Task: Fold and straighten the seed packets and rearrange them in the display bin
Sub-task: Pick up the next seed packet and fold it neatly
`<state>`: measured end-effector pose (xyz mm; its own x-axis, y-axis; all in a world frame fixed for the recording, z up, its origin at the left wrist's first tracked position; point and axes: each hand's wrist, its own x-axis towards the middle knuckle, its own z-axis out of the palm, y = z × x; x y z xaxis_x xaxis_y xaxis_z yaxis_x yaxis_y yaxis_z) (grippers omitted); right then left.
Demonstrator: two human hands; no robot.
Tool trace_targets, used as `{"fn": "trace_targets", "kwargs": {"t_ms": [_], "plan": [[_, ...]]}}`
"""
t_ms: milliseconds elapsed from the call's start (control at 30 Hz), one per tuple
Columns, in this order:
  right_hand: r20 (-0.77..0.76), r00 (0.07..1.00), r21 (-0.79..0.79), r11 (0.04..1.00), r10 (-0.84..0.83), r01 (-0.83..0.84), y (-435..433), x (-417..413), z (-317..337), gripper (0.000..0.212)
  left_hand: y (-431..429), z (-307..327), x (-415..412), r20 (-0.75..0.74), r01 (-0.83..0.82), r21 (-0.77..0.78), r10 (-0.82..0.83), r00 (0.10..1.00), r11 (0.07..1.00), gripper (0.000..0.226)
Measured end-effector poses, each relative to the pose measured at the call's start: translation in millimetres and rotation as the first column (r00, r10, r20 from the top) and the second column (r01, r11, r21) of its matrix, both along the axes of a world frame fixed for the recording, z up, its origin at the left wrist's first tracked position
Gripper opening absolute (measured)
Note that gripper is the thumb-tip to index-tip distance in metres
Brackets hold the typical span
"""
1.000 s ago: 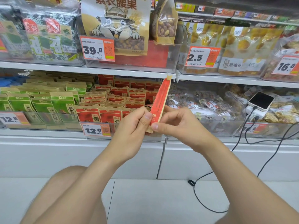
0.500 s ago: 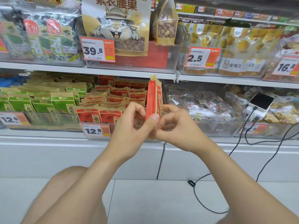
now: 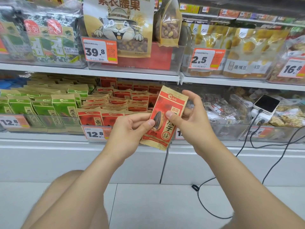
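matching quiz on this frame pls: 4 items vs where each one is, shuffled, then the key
Items
1. red packet
2. green packets
3. phone
4. black cable

Places
A. trailing over the floor
B. pinched between left hand and right hand
C. standing in the left bin
D. lying screen-up at the far right, plugged in

Pairs: 1-B, 2-C, 3-D, 4-A

I find open air on my side of the fingers [image 3: 137, 119]; beyond them and their pinched seed packet [image 3: 162, 134], packed red packets [image 3: 122, 100] fill the display bin [image 3: 92, 123], shelf edge [image 3: 132, 76] overhead.
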<state>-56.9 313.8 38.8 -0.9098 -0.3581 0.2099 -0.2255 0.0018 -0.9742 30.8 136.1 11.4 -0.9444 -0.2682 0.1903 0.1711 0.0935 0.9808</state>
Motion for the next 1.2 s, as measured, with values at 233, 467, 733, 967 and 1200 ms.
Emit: {"fn": "trace_targets", "kwargs": {"t_ms": [233, 467, 733, 967, 1200], "plan": [[-0.148, 0.980, 0.218, 0.971, 0.136, -0.102, 5, -6, -4, 0.042, 5, 2, 0, 0.000, -0.044, -0.084, 0.044, 0.999, 0.995, 0.016], [-0.180, 0.964, 0.165, 0.972, 0.197, -0.168, -2, -3, -5, 0.018, 9, 5, -2, 0.053, -0.143, 0.026, 0.141, 0.989, 0.989, 0.032], [0.162, 0.980, 0.079, 0.988, 0.115, -0.130, -9, -2, 0, 0.033, 17, 4, -5, 0.109, -0.174, 0.070, 0.166, 0.980, 0.982, 0.039], [0.068, 0.995, 0.027, 0.997, -0.076, 0.075, -17, 0, -7, 0.040, 15, -5, -11, 0.117, -0.194, -0.287, 0.235, 0.965, 0.938, 0.050], [0.093, 0.967, 0.188, 0.958, -0.239, 0.219, -20, -1, -11, 0.039, 26, 0, -4, -0.019, -0.313, -0.439, 0.339, 0.940, 0.842, 0.049]]}}
